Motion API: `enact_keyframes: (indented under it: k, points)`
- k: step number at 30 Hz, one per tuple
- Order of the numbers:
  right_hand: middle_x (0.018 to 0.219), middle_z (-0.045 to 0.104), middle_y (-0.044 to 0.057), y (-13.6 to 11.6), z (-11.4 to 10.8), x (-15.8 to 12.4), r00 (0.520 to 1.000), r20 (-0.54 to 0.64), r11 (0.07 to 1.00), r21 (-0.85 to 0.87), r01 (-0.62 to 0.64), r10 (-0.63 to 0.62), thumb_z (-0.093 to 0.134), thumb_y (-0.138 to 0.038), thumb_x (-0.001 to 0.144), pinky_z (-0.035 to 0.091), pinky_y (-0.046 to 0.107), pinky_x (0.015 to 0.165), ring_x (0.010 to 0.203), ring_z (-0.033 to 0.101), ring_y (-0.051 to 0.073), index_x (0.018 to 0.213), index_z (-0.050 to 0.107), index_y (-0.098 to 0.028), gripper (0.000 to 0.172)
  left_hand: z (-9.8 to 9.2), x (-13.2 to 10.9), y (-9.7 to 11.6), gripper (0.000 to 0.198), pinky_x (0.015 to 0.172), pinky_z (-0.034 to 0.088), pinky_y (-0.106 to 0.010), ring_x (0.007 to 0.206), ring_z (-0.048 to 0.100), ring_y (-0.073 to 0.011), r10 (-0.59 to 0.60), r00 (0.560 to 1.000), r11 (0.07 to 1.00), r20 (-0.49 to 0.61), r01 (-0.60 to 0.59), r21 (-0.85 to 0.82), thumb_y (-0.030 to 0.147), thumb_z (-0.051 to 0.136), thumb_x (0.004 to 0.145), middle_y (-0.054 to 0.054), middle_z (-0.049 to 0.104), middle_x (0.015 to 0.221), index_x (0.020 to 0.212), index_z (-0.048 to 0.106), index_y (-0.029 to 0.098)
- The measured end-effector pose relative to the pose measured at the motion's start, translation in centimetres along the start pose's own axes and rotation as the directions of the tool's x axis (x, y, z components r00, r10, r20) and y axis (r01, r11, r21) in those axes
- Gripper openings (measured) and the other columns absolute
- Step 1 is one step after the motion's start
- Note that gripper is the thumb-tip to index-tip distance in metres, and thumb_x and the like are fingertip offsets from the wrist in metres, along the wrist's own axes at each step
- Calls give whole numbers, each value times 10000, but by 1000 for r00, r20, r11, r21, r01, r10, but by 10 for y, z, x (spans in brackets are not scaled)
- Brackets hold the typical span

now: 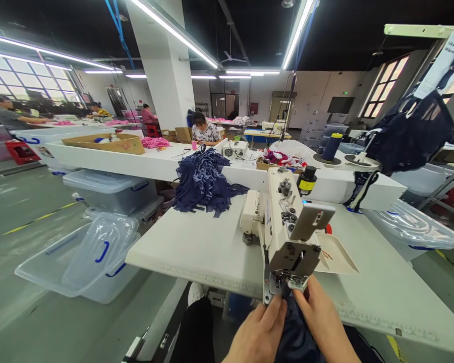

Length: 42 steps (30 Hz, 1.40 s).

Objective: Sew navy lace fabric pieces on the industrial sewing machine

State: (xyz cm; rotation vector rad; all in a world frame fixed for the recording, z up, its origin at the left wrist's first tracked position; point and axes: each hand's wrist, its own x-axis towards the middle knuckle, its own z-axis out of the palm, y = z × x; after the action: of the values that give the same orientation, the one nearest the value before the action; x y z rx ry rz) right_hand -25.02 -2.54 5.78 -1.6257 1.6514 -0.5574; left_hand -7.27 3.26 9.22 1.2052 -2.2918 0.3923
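A white sewing machine [283,227] stands on the white table [196,247], its needle head facing me. Under the head lies a piece of navy fabric [297,333] that runs down toward my lap. My left hand [259,333] grips the fabric on the left side just below the presser foot, fingers closed on the cloth. On the right side, my right hand [323,320] pinches the same fabric, fingertips close to the needle. A pile of navy fabric pieces [204,181] sits at the table's far left.
Clear plastic bins with blue handles [87,257] lie on the floor to the left, one more [416,227] at the right. Thread cones [331,147] stand on the raised shelf behind the machine. Navy garments [408,131] hang at upper right. Other people sit working at far tables.
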Motion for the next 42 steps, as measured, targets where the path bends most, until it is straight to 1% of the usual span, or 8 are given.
enact_keyframes:
  k: [5, 8, 11, 17, 22, 25, 32, 42]
  points:
    - [1243, 512, 154, 7, -14, 5, 997, 37, 972, 225, -68, 61, 252, -724, 852, 429, 300, 899, 1024, 549, 212, 1351, 357, -93, 811, -5, 5, 2, 499, 722, 446, -182, 763, 500, -100, -43, 999, 999, -12, 43, 14, 126, 196, 985, -14, 600, 1175, 1066, 688, 120]
    - [813, 572, 58, 0, -24, 9, 992, 24, 952, 276, -129, 127, 338, -743, 834, 400, 270, 582, 563, 479, 137, 1210, 373, -133, 718, 0, -1, 3, 487, 680, 433, -200, 733, 460, -112, -61, 997, 998, -45, 61, -3, 114, 191, 976, -20, 576, 1214, 1095, 663, 103]
    - [557, 310, -44, -9, -28, 10, 979, 128, 870, 452, -197, 155, 381, -775, 804, 266, 229, 490, 478, 280, 92, 979, 365, -162, 639, 1, -4, 0, 498, 701, 469, -218, 798, 532, -124, -47, 998, 999, 35, 46, 24, 98, 176, 961, -30, 571, 1233, 1135, 643, 99]
    - [717, 402, 14, -17, -3, 8, 976, 213, 797, 580, -169, 51, 545, -532, 787, 302, 225, 615, 672, 304, 110, 855, 424, -133, 423, -4, 0, 1, 500, 715, 508, -215, 796, 599, -140, -66, 993, 998, 99, 64, 17, 90, 193, 931, -76, 604, 1166, 1113, 658, 66]
    - [1020, 556, 63, -9, 3, -3, 968, 230, 636, 733, -241, 102, 546, -675, 780, 403, 232, 809, 824, 445, 137, 1113, 495, -134, 637, -4, 5, 1, 478, 639, 500, -216, 710, 575, -140, -41, 997, 999, 70, 40, 4, 100, 220, 912, -83, 621, 1120, 1087, 663, 62]
    - [1317, 488, 128, -6, 2, -8, 976, 197, 705, 680, -203, 92, 592, -681, 743, 369, 235, 994, 1110, 483, 182, 1305, 388, -103, 832, -5, 6, -3, 500, 601, 500, -237, 685, 550, -146, -44, 994, 999, 96, 46, -21, 109, 206, 914, -53, 611, 1154, 1119, 661, 100]
    - [1278, 510, 156, -15, 12, -3, 983, 162, 691, 701, -176, 85, 596, -650, 754, 405, 257, 967, 1089, 525, 191, 1244, 406, -86, 771, -8, 6, -11, 463, 642, 507, -244, 715, 512, -136, 13, 993, 995, 120, -1, -99, 130, 216, 953, -36, 574, 1223, 1147, 637, 141]
    - [1232, 546, 127, -33, 0, 26, 998, 60, 935, 353, 8, -31, 455, -556, 683, 366, 329, 1005, 1100, 505, 254, 1120, 520, -94, 639, -1, 2, 0, 505, 686, 457, -207, 766, 560, -129, -38, 999, 997, 3, 38, 70, 70, 163, 940, -107, 621, 1107, 1067, 651, 52]
